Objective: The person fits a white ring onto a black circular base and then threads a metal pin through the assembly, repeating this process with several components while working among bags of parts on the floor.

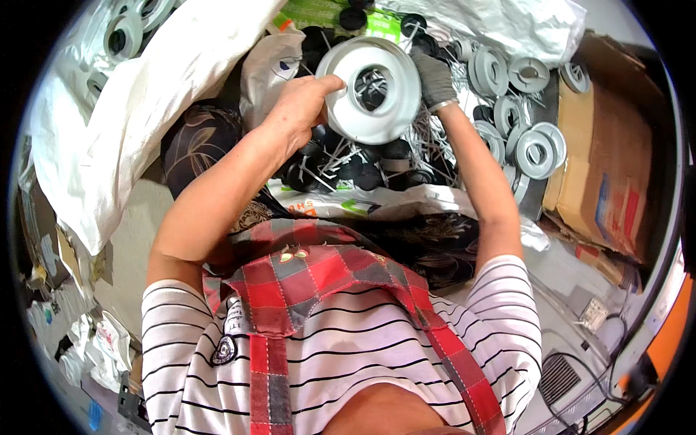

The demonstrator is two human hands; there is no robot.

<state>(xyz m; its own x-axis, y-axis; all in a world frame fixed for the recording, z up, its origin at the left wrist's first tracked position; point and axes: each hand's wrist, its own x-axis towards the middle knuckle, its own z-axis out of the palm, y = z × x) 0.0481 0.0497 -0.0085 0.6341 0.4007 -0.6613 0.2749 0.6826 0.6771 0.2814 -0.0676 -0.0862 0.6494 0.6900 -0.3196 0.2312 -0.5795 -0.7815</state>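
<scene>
A large white plastic ring, with a stepped rim and a round hole in its middle, is held up over a heap of parts. My left hand, bare, grips its left side with the thumb on the face and the other fingers mostly hidden. At the ring's right edge is my right hand, in a grey glove, closed against it with the fingertips out of sight. Beneath lie several black round caps with thin white stems, on a printed plastic sack across my lap.
Several smaller white rings lie to the right, beside an open cardboard box. A big white sack drapes along the left, with more rings beyond it. Cables and a grey machine casing are at lower right.
</scene>
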